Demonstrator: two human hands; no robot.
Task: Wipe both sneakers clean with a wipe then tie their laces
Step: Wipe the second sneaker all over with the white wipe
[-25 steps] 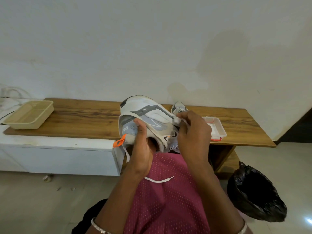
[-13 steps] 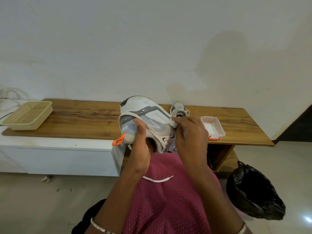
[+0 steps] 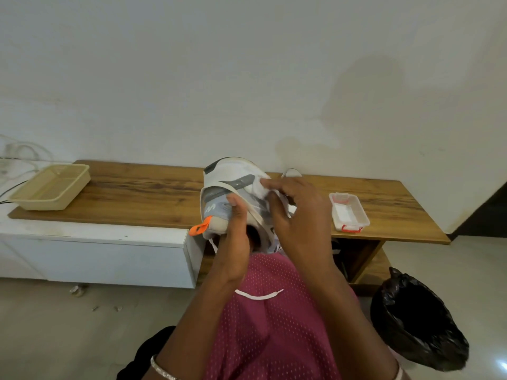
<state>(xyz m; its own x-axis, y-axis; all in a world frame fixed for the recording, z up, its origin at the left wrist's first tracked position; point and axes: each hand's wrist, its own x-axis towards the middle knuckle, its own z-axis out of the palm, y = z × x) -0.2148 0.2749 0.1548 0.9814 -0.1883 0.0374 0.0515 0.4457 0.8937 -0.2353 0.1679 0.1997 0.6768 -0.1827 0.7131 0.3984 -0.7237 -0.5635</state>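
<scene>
A beige basket (image 3: 50, 187) sits at nine o'clock on the wooden table (image 3: 137, 198). At centre, the left hand (image 3: 236, 242) grips the raised sneaker (image 3: 233, 174) at its heel opening, thumb on the outside just above the orange pull tab (image 3: 200, 228). The right hand (image 3: 299, 215), fingers now stretched out, presses the white wipe (image 3: 264, 191) against the shoe's side. Half a second ago it was pinching the wipe lower down, so the stroke has travelled toward twelve o'clock and wiping of this shoe appears to be under way. The second sneaker (image 3: 291, 172), mostly hidden behind that hand, waits on the table, with a clear wipe box (image 3: 348, 212) at three o'clock and a black bin bag (image 3: 417, 322) at five.
</scene>
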